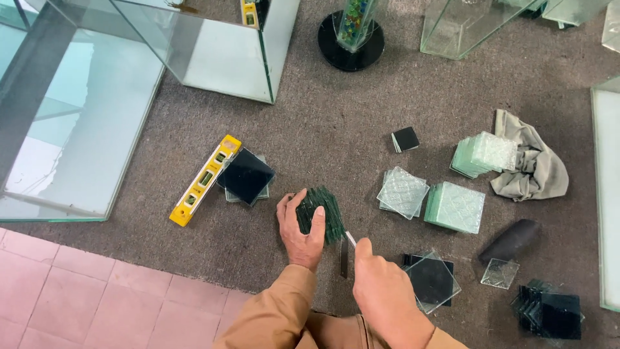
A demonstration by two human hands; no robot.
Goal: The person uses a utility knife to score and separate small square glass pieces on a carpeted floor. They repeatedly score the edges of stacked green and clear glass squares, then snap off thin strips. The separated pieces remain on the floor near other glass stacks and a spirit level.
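Stack in hand: a stack of small square green-edged glass tiles (321,213) rests on the grey carpet floor (323,123), in front of the person, at the middle of the view.
Left hand: the left hand (299,229) is clamped on the stack, thumb over its top, fingers round its left edge.
Right hand: the right hand (381,284) is closed round a thin metal blade tool (349,238) whose tip meets the stack's lower right corner.
Risk: in my judgement the blade could slip off the glass edge toward the left thumb, since the thumb lies just beside the tip; the tiles could also slide apart or chip if the grip loosens.
Nearby glass: two stacks of clear patterned square tiles (455,207) to the right, plus a loose patterned pair (403,192) between them and the hands.
Dark squares: three groups, the biggest a dark glass square (246,175) by the level.
Level: one yellow spirit level (205,179), to the left.
Cloth: one grey crumpled cloth (533,165), far right.
Tanks: several glass tanks (213,55) along the top; exact number unclear.
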